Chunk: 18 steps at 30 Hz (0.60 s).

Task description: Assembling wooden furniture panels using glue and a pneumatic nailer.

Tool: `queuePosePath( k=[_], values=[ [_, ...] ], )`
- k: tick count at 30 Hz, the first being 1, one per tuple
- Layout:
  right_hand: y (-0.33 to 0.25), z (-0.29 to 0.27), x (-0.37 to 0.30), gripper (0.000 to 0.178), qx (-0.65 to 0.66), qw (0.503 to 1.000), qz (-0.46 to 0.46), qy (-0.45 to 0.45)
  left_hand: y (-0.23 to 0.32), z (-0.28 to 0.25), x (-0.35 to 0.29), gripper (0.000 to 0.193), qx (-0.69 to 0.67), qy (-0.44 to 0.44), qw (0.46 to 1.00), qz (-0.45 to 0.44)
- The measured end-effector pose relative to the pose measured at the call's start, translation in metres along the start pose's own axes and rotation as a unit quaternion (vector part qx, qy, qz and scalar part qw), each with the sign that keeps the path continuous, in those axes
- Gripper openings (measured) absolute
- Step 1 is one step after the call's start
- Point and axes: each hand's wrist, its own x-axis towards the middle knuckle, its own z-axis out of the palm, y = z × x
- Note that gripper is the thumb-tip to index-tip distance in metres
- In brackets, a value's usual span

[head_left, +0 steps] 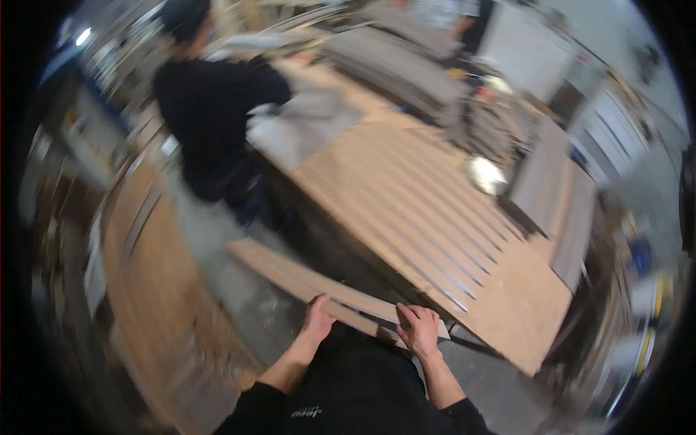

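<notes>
In front of my body I hold two long, thin wooden strips [355,297], light brown and lying nearly side by side with a dark gap between them. My left hand [317,319] is closed on the edge of the nearer strip, around its middle. Toward the right end, my right hand [420,330] grips the strips, with its fingers over the top. The strips' far ends reach out to the upper left over the floor. Just beyond them stands a large wooden worktable [522,297], where several similar strips [406,196] lie in parallel rows.
A co-worker in dark clothing [217,123] stands at the table's left side beside a pale sheet [304,127]. Stacked grey-brown boards [399,69] and another stack [540,181] lie on the table's far and right sides. A long wooden panel [156,268] is at my left.
</notes>
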Motion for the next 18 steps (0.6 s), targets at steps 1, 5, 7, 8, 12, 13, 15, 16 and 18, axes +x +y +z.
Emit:
queuePosePath(
  k=[1,5,7,8,12,13,15,16,18],
  values=[
    [-0.008,0.005,-0.001,0.059,0.003,0.999,-0.033,-0.009,-0.011,-0.029,0.004,0.05,-0.053,-0.05,0.997,-0.009],
    [-0.049,0.029,0.002,0.048,0.045,0.984,-0.161,-0.067,-0.013,-0.068,-0.034,0.048,-0.172,-0.022,0.984,0.036],
    [-0.062,0.046,0.002,0.041,0.083,0.973,-0.169,-0.136,-0.024,-0.097,-0.04,0.046,-0.173,0.024,0.982,0.073],
    [-0.069,0.053,0.004,0.041,0.085,0.963,-0.203,-0.155,-0.032,-0.109,-0.04,0.045,-0.165,0.057,0.981,0.09],
    [-0.097,0.078,0.013,0.045,0.101,0.903,-0.257,-0.329,-0.059,-0.187,-0.049,0.049,-0.272,0.242,0.908,0.207],
    [-0.105,0.083,0.014,0.047,0.103,0.906,-0.249,-0.326,-0.039,-0.184,-0.073,0.056,-0.279,0.35,0.876,0.182],
    [-0.124,0.096,0.013,0.049,0.099,0.898,-0.262,-0.34,-0.043,-0.234,-0.096,0.056,-0.339,0.427,0.819,0.181],
    [-0.13,0.105,0.012,0.05,0.103,0.903,-0.266,-0.32,-0.051,-0.266,-0.111,0.055,-0.368,0.428,0.803,0.189],
    [-0.149,0.119,0.011,0.051,0.099,0.902,-0.278,-0.315,-0.055,-0.312,-0.139,0.051,-0.343,0.585,0.717,0.159]
  ],
)
